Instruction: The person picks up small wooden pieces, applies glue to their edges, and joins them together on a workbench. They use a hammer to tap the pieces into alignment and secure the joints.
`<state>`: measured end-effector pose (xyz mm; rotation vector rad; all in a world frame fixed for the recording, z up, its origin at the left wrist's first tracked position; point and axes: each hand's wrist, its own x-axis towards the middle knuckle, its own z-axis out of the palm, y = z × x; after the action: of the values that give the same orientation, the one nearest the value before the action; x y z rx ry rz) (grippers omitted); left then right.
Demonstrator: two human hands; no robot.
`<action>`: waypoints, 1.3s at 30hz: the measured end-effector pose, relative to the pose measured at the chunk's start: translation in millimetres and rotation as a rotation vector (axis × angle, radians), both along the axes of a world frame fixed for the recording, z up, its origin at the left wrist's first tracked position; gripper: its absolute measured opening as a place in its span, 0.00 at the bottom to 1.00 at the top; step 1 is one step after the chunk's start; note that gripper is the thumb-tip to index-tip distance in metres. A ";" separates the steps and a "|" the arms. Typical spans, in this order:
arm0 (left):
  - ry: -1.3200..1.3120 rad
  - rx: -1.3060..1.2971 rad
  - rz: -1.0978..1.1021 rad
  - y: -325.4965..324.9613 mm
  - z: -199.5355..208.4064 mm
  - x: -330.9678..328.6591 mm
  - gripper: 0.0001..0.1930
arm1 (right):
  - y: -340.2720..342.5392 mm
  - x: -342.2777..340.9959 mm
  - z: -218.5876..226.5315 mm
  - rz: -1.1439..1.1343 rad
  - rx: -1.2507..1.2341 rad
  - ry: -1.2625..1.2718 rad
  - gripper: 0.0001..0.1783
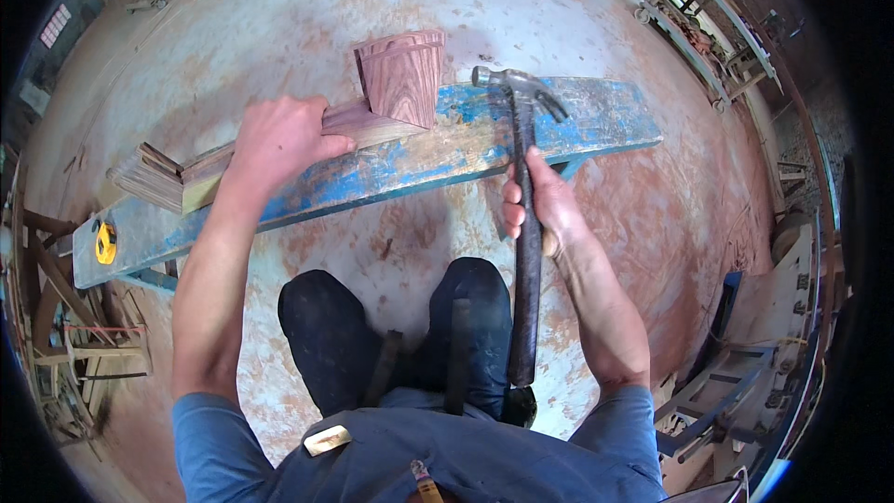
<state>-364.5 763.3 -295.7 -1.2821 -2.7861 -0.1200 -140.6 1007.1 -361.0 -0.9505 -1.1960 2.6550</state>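
My left hand (279, 144) is closed over the middle rail of a joined wooden frame piece (405, 79), fingers curled over its far side. The piece is dark-grained wood, lying on a worn blue-painted bench (596, 112). Its broad right end stands up at an angle to the rail, and another angled end (154, 177) sits at the left. In my right hand (549, 200) is a claw hammer (526, 242), gripped partway up the dark handle. The hammer's metal head is above the bench's right half, apart from the wood, with the claw toward the right.
A yellow tape measure (105, 242) rests on the bench's left end. Wheeled racks (694, 37) stand at the far right, and metal frames (736, 382) at the near right. Wooden frames (102, 345) stand at the left. My knees (470, 317) are close to the bench's near side.
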 end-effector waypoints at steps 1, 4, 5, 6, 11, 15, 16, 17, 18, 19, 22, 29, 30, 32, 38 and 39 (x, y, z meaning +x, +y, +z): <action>0.005 0.017 -0.006 -1.8 -0.8 -0.4 0.26 | -5.5 -1.1 2.1 0.132 0.055 -0.071 0.21; 0.017 0.008 -0.007 -1.6 -3.2 -4.5 0.27 | -9.9 -0.9 6.3 0.239 0.084 -0.133 0.21; 0.023 -0.001 -0.001 -2.8 -3.7 -3.7 0.28 | -5.0 0.8 8.5 0.230 0.096 -0.120 0.22; 0.022 0.000 -0.002 -3.8 -2.4 -2.3 0.28 | -0.4 2.7 10.3 0.222 0.108 -0.108 0.22; 0.062 0.027 -0.028 -2.1 -1.5 -0.3 0.26 | -12.4 2.8 1.0 0.131 0.089 -0.113 0.22; 0.067 -0.001 0.008 -1.2 -4.7 1.5 0.25 | -6.1 4.4 19.6 0.224 0.307 -0.176 0.21; 0.048 0.010 0.002 -0.5 -3.7 1.1 0.25 | -6.3 6.8 29.9 0.218 0.480 -0.200 0.19; 0.026 0.032 -0.002 0.6 -2.1 1.6 0.25 | -2.6 12.0 40.6 0.195 0.610 -0.177 0.18; 0.026 0.032 -0.004 -1.0 -2.3 0.9 0.25 | 0.5 16.7 49.8 0.176 0.731 -0.155 0.18; 0.026 0.032 -0.007 -2.3 -2.7 0.3 0.25 | 2.9 20.9 67.5 0.175 0.884 -0.142 0.19; 0.042 0.029 -0.013 -1.4 -3.3 1.0 0.24 | 5.0 24.0 129.2 0.125 1.294 -0.080 0.19; 0.026 0.034 -0.018 -3.2 -0.7 1.7 0.24 | -24.4 -7.0 197.9 0.310 1.854 -0.036 0.23; 0.026 0.024 -0.012 -3.4 -1.0 1.2 0.24 | -21.4 -13.2 193.7 0.416 1.918 -0.013 0.24; 0.024 0.009 -0.003 -3.1 -2.8 -0.7 0.25 | -18.2 -22.5 192.6 0.475 1.950 -0.036 0.24; 0.022 0.023 0.009 -9.2 -5.6 -2.8 0.25 | -15.6 -17.0 190.0 0.320 1.526 -0.099 0.24; 0.016 0.000 0.007 -7.6 -4.4 -2.6 0.24 | -5.6 -12.2 175.3 0.280 1.419 -0.050 0.23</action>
<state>-367.1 755.7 -300.2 -1.2678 -2.7769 -0.1086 -152.8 1001.4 -185.7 -0.5189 -2.6299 1.1569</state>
